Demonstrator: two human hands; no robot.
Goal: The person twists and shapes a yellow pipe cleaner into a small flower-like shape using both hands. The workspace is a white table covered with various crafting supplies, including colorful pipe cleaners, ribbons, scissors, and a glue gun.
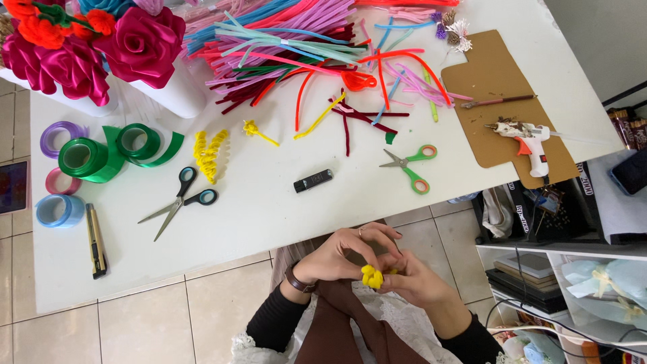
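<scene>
Both my hands meet over my lap, just below the near edge of the white table point(256, 216). Between them is a small yellow pipe-cleaner piece point(371, 276), curled into loops. My left hand point(337, 255), with a ring and a dark wrist strap, curves over it from the left and pinches it. My right hand point(416, 280) cups it from the right, with its fingertips on the yellow loops. More yellow curled pieces point(210, 155) and a small yellow-tipped stem point(255, 131) lie on the table.
On the table lie a heap of coloured pipe cleaners point(296, 47), black-handled scissors point(180, 199), green-handled scissors point(411, 165), ribbon rolls point(87, 158), a utility knife point(96, 241), a small black lighter point(313, 180), a glue gun point(529, 143) on cardboard point(495, 81), and ribbon roses point(101, 47). Shelves stand at the right.
</scene>
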